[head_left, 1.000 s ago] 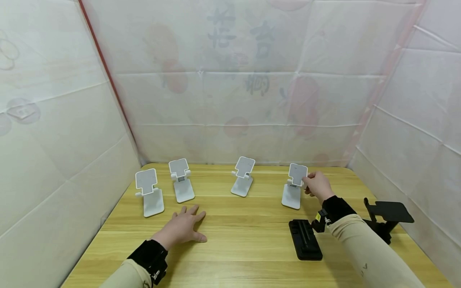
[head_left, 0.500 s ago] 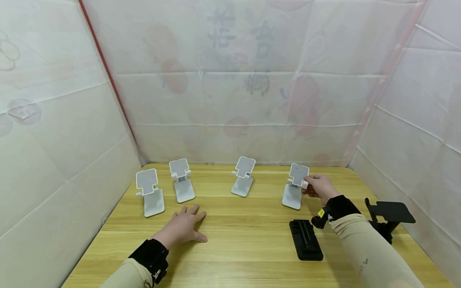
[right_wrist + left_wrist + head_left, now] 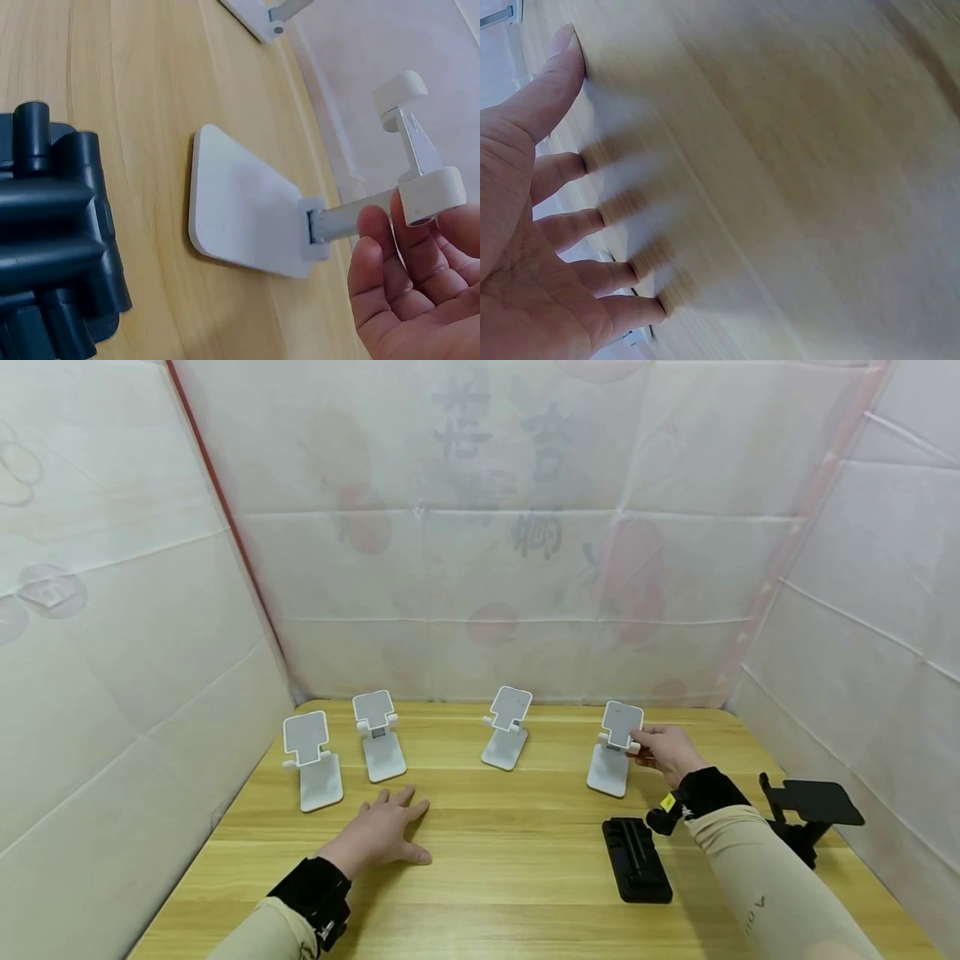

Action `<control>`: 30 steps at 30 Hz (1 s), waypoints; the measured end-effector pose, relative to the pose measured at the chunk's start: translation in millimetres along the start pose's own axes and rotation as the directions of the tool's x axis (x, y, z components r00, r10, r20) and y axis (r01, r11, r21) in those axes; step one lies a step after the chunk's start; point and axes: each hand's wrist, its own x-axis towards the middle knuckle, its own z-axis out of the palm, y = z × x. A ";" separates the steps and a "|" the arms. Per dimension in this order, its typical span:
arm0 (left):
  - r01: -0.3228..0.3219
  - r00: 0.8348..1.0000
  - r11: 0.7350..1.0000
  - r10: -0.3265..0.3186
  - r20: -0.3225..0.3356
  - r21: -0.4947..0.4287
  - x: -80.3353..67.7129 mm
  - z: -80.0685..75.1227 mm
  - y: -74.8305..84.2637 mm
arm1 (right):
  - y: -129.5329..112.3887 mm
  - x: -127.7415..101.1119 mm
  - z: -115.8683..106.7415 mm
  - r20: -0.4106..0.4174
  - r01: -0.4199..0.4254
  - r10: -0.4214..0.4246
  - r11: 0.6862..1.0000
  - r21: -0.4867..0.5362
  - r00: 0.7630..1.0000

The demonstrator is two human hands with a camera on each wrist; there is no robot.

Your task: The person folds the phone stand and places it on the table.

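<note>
A light wooden plank-grain table [image 3: 517, 860] is enclosed at nine, twelve and three o'clock by translucent white sheeting walls [image 3: 480, 568]. Faded dark characters and reddish motifs are seen through the twelve o'clock sheet. A red pole [image 3: 225, 527] is seen at eleven o'clock. Soft, even light is diffused throughout.

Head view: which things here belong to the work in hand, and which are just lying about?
In hand:
- right hand, fingers at the cradle lip of the rightmost white stand

Lying about:
- left hand, flat on the wooden table
- three other white stands
- folded black stand
- open black stand
</note>
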 end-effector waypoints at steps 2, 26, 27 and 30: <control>-0.002 1.000 1.000 0.002 -0.002 0.002 -0.3 0.6 -0.1 | -1.5 -1.1 1.7 0.003 0.001 -0.001 1.000 0.002 1.000; 0.000 1.000 1.000 0.000 0.015 -0.007 -0.9 -3.6 1.9 | -30.2 -17.4 41.6 0.065 0.179 -0.185 0.980 0.085 0.981; 0.000 1.000 1.000 0.000 0.016 -0.007 -0.8 -4.2 2.3 | -31.6 -18.5 43.2 0.072 0.188 -0.194 0.978 0.086 0.978; 0.008 1.000 1.000 -0.008 0.021 -0.004 -0.5 -4.3 3.5 | -35.2 -22.0 48.3 0.085 0.212 -0.220 0.973 0.094 0.972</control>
